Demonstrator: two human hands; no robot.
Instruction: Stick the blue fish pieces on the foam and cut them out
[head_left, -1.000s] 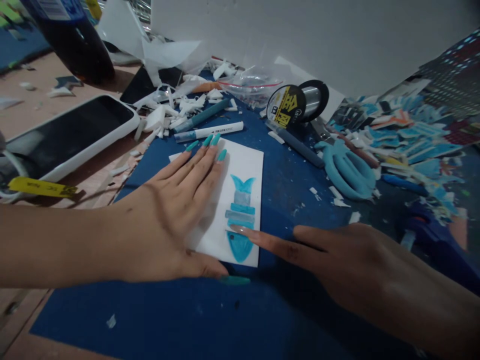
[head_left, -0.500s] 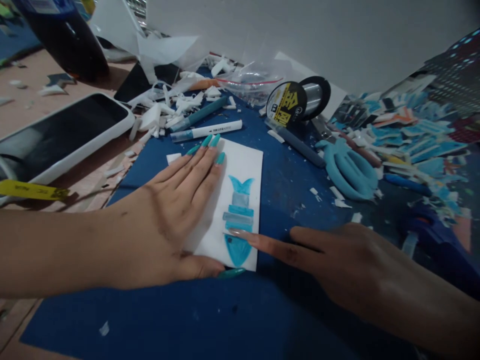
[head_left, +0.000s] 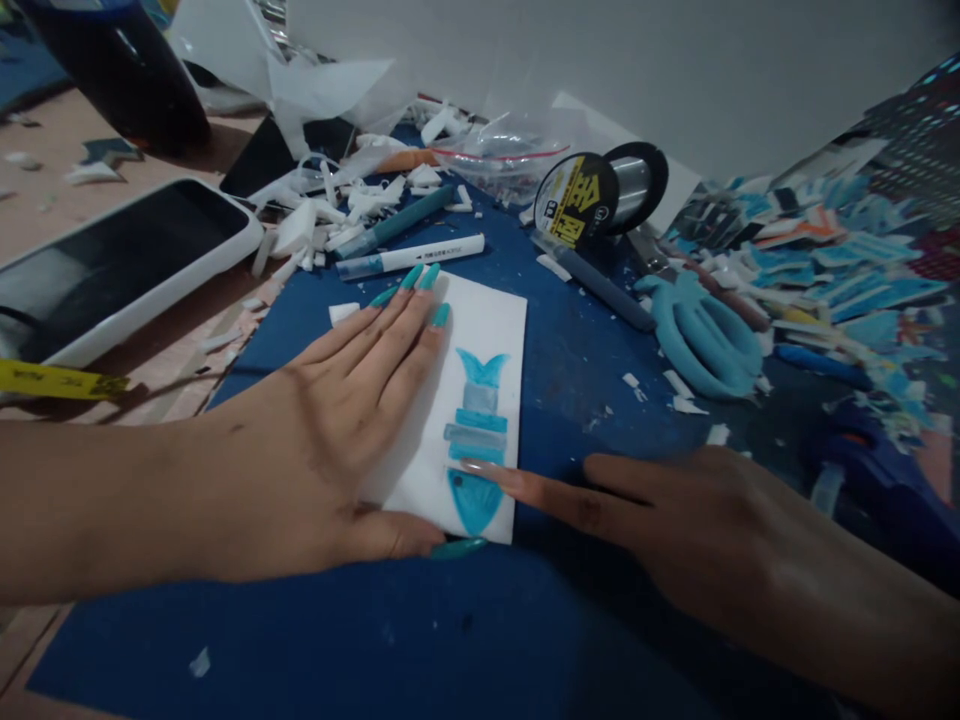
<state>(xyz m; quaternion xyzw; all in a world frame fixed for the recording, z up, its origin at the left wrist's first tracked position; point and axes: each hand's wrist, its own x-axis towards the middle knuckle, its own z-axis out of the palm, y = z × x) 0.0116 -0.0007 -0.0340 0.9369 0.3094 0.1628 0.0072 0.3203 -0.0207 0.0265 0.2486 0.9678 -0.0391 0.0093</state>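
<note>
Two bare hands meet over a smooth white sheet (head_left: 491, 310) on the blue mat (head_left: 300, 640), and toward the sheet's right side lies a banded blue fish (head_left: 477, 438), tail far, pointed head near. The left hand (head_left: 337, 430) rests flat on the sheet's left part, long fingers nearly together, thumb apart; an even, gentle weight there should stop it sliding. The right hand (head_left: 712, 540) has its index finger straight, nail tip at the line just behind the fish's head; the others curl under, and I can't tell whether they close on anything. I'd say a light touch suits best, so that long nail doesn't scratch the colour. The bands look streaky and straight-edged, the tail forked; whether they're separate pieces I can't make out. Far right sit matte blue scissors (head_left: 716, 330) with rounded handles and a glossy black spool (head_left: 577, 200).
</note>
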